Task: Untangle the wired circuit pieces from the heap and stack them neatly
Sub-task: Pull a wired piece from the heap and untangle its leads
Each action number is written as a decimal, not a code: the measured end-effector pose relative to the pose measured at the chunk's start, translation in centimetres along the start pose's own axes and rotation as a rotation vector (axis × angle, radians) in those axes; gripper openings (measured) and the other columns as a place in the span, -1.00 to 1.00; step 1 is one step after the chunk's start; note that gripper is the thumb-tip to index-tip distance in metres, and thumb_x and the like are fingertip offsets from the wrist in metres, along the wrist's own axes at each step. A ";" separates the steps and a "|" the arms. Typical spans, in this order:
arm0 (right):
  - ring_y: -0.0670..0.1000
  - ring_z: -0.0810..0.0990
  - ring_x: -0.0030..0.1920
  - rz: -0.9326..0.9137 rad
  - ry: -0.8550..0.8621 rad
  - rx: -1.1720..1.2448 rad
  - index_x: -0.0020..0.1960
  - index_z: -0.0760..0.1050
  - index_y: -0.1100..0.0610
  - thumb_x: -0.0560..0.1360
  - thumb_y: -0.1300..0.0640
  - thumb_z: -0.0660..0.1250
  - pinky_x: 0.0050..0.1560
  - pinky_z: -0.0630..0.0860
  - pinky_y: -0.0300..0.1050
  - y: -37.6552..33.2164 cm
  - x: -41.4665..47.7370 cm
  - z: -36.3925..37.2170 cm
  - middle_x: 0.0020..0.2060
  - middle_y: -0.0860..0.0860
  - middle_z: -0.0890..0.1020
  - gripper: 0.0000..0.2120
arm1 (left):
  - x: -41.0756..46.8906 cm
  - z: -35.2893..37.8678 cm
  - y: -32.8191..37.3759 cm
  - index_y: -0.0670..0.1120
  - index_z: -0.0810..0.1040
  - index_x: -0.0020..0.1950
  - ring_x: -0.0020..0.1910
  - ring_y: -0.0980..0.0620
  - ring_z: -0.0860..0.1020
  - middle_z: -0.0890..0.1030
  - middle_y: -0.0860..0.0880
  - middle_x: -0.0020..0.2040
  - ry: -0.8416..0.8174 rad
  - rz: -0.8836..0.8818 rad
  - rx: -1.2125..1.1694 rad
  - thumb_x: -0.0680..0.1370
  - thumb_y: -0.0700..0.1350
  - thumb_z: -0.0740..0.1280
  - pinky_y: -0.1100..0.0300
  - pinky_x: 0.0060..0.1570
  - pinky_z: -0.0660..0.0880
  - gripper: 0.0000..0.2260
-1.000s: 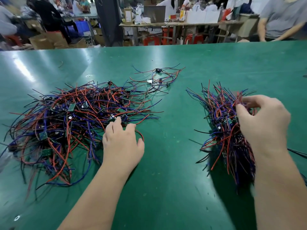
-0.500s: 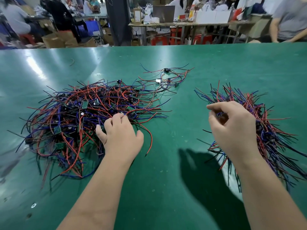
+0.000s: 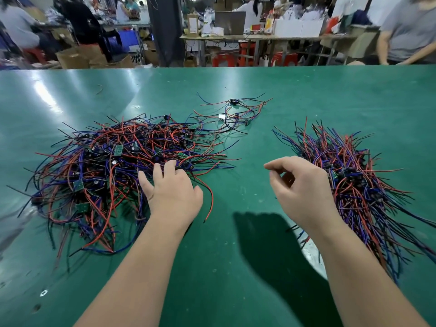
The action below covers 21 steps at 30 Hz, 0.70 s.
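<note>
Left hand lay flat on heap; right hand hung loosely curled, empty. Risk: snagged wires dragging neighbouring pieces along.

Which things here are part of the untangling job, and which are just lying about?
Job: tangled heap, neat stack, small loose cluster beyond them, left hand touching the heap, right hand empty.
Lying about: bent wire scrap, small ring near the front edge, cardboard boxes behind.
</note>
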State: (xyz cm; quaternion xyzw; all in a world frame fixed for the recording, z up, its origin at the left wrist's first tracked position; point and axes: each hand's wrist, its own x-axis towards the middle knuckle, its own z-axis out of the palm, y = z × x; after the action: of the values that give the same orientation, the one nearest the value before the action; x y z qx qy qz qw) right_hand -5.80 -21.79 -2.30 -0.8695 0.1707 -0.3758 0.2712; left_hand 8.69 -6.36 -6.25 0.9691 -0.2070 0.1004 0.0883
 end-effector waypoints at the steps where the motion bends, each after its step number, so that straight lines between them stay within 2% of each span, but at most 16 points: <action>1: -0.05 0.50 -0.27 0.001 -0.005 0.006 -0.09 0.64 0.14 0.45 0.35 0.36 -0.28 0.38 -0.41 0.0 0.0 0.0 -0.30 -0.06 0.57 -0.85 | 0.0 -0.2 -0.1 -0.08 0.49 0.24 0.44 -0.04 0.22 0.28 -0.01 0.40 0.020 0.001 -0.021 0.51 0.10 0.25 -0.20 0.42 -0.17 -0.62; 4: -0.06 0.50 -0.30 0.006 -0.013 0.027 -0.09 0.64 0.14 0.45 0.34 0.35 -0.28 0.38 -0.43 -0.1 0.0 0.2 -0.30 -0.15 0.55 -0.84 | 0.3 -0.7 -0.3 -0.03 0.53 0.10 0.12 -0.03 0.49 0.37 -0.01 0.17 0.073 0.019 -0.079 0.52 0.05 0.26 -0.10 0.44 -0.10 -0.76; 6: -0.07 0.49 -0.30 0.007 -0.016 0.035 -0.09 0.64 0.13 0.45 0.34 0.36 -0.29 0.36 -0.46 -0.2 -0.1 0.3 -0.31 -0.19 0.53 -0.84 | 0.7 -0.7 -0.5 -0.06 0.50 0.09 -0.01 -0.09 0.53 0.41 -0.05 0.12 0.113 0.032 -0.172 0.52 -0.05 0.27 -0.05 0.32 0.20 -0.82; 7: -0.07 0.49 -0.31 0.009 -0.019 0.037 -0.09 0.64 0.13 0.45 0.34 0.36 -0.29 0.35 -0.47 -0.2 -0.1 0.4 -0.31 -0.20 0.53 -0.84 | 0.8 -0.8 -0.5 -0.08 0.47 0.14 -0.03 -0.14 0.52 0.41 -0.09 0.14 0.125 0.027 -0.222 0.52 -0.12 0.28 -0.03 0.18 0.32 -0.80; 9: -0.10 0.49 -0.34 0.014 -0.023 0.050 -0.10 0.64 0.13 0.45 0.34 0.35 -0.30 0.34 -0.48 -0.2 -0.2 0.5 -0.33 -0.22 0.52 -0.84 | 1.0 -0.7 -0.5 -0.12 0.39 0.26 0.04 -0.19 0.50 0.41 -0.14 0.21 0.116 -0.001 -0.255 0.51 -0.24 0.28 -0.03 0.05 0.39 -0.68; 12: -0.16 0.48 -0.39 0.011 -0.028 0.060 -0.10 0.64 0.13 0.45 0.35 0.36 -0.32 0.32 -0.50 -0.3 -0.2 0.5 -0.36 -0.25 0.50 -0.84 | 1.2 -0.4 -0.5 -0.09 0.38 0.31 0.18 -0.16 0.45 0.49 -0.11 0.22 0.057 -0.012 -0.108 0.53 -0.24 0.26 -0.02 0.12 0.37 -0.66; 15: -0.17 0.47 -0.41 0.017 -0.039 0.069 -0.10 0.64 0.13 0.45 0.35 0.36 -0.33 0.32 -0.49 -0.4 -0.2 0.5 -0.38 -0.25 0.49 -0.84 | 1.2 -0.8 -0.3 -0.05 0.46 0.22 0.12 -0.13 0.49 0.58 -0.07 0.11 0.096 0.030 -0.047 0.55 -0.19 0.28 0.01 0.08 0.35 -0.76; 18: -0.19 0.46 -0.43 0.045 -0.045 0.083 -0.10 0.64 0.14 0.45 0.34 0.36 -0.35 0.31 -0.48 -0.3 -0.2 0.4 -0.42 -0.24 0.48 -0.85 | 0.7 -1.8 0.1 -0.06 0.48 0.29 0.10 -0.14 0.53 0.62 -0.07 0.10 0.296 0.097 -0.210 0.55 -0.12 0.33 0.02 0.08 0.29 -0.70; 21: -0.13 0.49 -0.45 0.177 -0.135 0.153 -0.11 0.64 0.06 0.47 0.28 0.35 -0.38 0.39 -0.37 -0.3 -0.1 0.4 -0.44 -0.11 0.58 -0.85 | -0.5 -3.0 0.9 -0.15 0.47 0.31 0.03 -0.09 0.60 0.62 -0.03 0.09 0.514 0.290 -0.703 0.53 -0.22 0.36 0.03 0.12 0.43 -0.65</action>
State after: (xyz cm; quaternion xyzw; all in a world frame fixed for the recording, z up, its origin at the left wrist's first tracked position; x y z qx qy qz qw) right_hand -5.55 -21.33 -2.44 -0.8513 0.1990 -0.3030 0.3795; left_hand 7.43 -6.32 -3.35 0.7850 -0.3336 0.2724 0.4452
